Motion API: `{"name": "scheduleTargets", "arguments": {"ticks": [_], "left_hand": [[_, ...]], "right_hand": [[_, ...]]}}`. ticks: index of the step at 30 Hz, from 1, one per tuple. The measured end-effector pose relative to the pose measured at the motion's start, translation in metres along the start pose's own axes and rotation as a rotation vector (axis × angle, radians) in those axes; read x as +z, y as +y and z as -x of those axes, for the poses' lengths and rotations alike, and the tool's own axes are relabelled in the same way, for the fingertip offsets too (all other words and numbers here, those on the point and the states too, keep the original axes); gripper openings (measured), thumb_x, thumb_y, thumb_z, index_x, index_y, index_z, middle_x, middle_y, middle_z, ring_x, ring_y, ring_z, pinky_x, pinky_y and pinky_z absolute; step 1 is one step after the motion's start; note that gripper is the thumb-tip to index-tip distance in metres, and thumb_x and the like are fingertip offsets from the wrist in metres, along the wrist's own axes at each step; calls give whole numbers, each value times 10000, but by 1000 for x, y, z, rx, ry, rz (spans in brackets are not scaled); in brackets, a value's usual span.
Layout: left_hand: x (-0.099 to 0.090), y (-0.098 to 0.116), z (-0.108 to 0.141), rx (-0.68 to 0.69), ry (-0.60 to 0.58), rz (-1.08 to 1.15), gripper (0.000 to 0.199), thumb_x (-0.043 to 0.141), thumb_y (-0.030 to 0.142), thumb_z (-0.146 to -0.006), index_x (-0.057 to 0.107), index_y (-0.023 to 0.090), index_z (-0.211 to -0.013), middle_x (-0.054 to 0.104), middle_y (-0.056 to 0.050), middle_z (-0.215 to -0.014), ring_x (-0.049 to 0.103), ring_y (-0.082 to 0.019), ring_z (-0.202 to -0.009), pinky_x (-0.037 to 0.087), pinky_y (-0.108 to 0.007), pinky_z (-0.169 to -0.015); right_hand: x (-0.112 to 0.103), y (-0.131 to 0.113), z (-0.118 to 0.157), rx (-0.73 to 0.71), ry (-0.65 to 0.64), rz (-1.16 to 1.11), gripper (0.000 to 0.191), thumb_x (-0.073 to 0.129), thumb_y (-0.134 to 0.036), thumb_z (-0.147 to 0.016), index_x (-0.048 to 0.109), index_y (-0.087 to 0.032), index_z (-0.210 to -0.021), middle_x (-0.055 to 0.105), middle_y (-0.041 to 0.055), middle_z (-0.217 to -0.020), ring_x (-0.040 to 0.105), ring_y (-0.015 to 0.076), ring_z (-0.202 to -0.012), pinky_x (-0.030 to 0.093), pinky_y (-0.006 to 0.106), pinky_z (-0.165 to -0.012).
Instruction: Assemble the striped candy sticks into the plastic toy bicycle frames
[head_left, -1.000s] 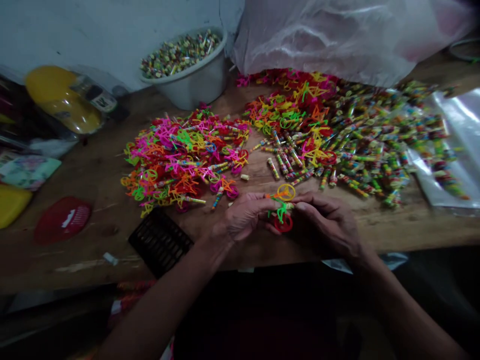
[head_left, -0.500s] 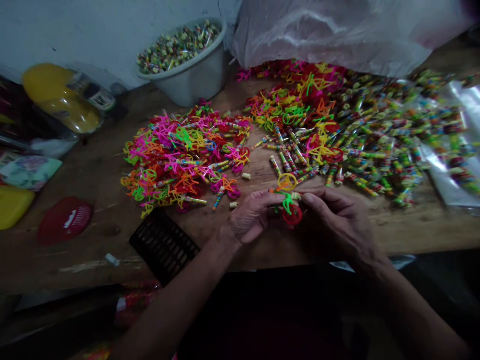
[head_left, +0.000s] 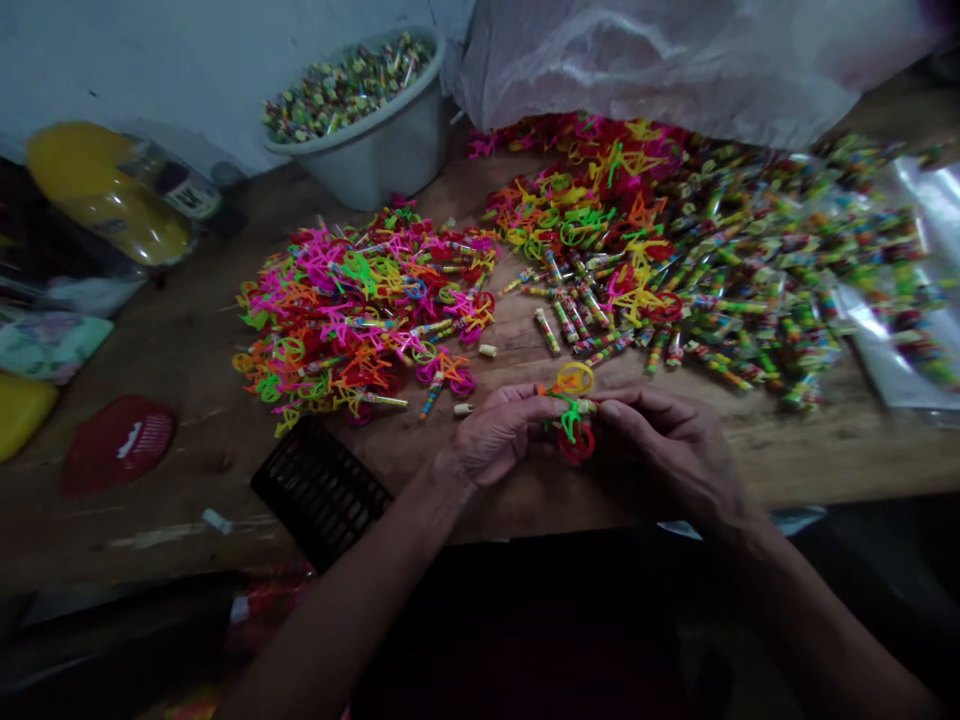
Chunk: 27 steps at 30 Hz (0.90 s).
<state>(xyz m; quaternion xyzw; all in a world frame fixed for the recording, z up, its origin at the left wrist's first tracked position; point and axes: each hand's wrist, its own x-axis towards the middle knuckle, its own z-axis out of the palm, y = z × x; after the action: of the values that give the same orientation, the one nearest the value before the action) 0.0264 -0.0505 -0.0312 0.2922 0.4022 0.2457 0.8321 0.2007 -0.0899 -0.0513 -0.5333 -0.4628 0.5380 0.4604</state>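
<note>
Near the table's front edge, my left hand is closed on a small plastic toy with green, orange, yellow and red parts, two of them round. My right hand pinches a pale cap-like end at the toy's right side, its fingertips close to those of the left. Just beyond my hands lie candy-filled tubes. Left of them is a heap of coloured plastic pieces, and two small pale caps rest by my left hand.
A grey tub full of tubes stands at the back. More tubes cover the right side, under and beside a clear plastic bag. A black basket, a red lip-shaped item and a yellow container are on the left.
The view has shifted slightly. Both hands stay together around the toy, whose green and red parts have tilted a little to the left.
</note>
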Motion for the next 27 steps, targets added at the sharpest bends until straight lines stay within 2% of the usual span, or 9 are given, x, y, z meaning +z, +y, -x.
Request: {"name": "scheduleTargets", "arguments": {"ticks": [4,8,11,14,16,18,22,25,27], "left_hand": [[4,1,4,33,136,-89,142,670,200,-706,597,105,-781,642,-38,-703,586,-105,-567,488,-227,-533],[13,4,6,14,28,-36,152,654,215,-723,615,103,-819,653,-58,-760,610,-121,-643,495,-250,-613],[17,4,5,4,-13,-1,204,661,232,-712,633,103,-867,657,-65,-806,610,-126,-667,494,-262,-636],[18,2,5,-4,92,-61,173,679,211,-677,614,97,-790,637,-44,-749,576,-94,-596,445,-206,-546],[19,2,6,7,158,-134,150,677,202,-672,586,101,-734,616,-28,-681,558,-83,-551,413,-187,-504],[20,1,6,46,205,-187,155,675,206,-675,556,110,-695,594,-13,-633,546,-79,-525,402,-182,-486],[21,-7,4,123,241,-224,188,680,231,-679,531,118,-663,582,-7,-621,544,-76,-528,415,-174,-491],[19,-15,2,149,262,-235,220,699,273,-672,546,117,-695,600,-20,-651,568,-97,-555,445,-195,-510],[15,-10,3,143,266,-208,244,708,303,-667,560,117,-725,607,-25,-671,573,-105,-566,454,-209,-522]], "right_hand": [[0,-1,1,3,-24,62,219,631,-395,-779,698,-187,-790,652,10,-702,561,106,-595,443,196,-512],[2,-4,6,135,-43,-147,276,625,-437,-774,662,-169,-830,567,-11,-604,455,70,-448,372,185,-394],[0,-5,9,70,27,-133,247,620,-424,-783,662,-187,-837,591,-6,-636,508,92,-508,423,208,-466],[-3,-10,11,-65,22,132,212,596,-385,-808,683,-193,-788,634,11,-689,559,128,-623,441,234,-573],[-4,-15,13,-120,3,319,224,574,-364,-823,684,-186,-744,633,14,-664,553,133,-613,418,240,-563],[-4,-20,14,-137,11,392,239,559,-351,-831,679,-181,-712,628,12,-628,544,130,-578,401,239,-534],[1,-21,14,-114,65,364,226,548,-332,-835,695,-182,-754,655,11,-649,569,129,-578,422,232,-537],[4,-19,10,-55,19,303,232,572,-358,-811,707,-180,-747,677,20,-665,602,145,-603,445,236,-542],[4,-18,6,-32,-27,215,248,585,-395,-798,712,-186,-759,691,21,-682,626,157,-634,468,238,-557]]}}
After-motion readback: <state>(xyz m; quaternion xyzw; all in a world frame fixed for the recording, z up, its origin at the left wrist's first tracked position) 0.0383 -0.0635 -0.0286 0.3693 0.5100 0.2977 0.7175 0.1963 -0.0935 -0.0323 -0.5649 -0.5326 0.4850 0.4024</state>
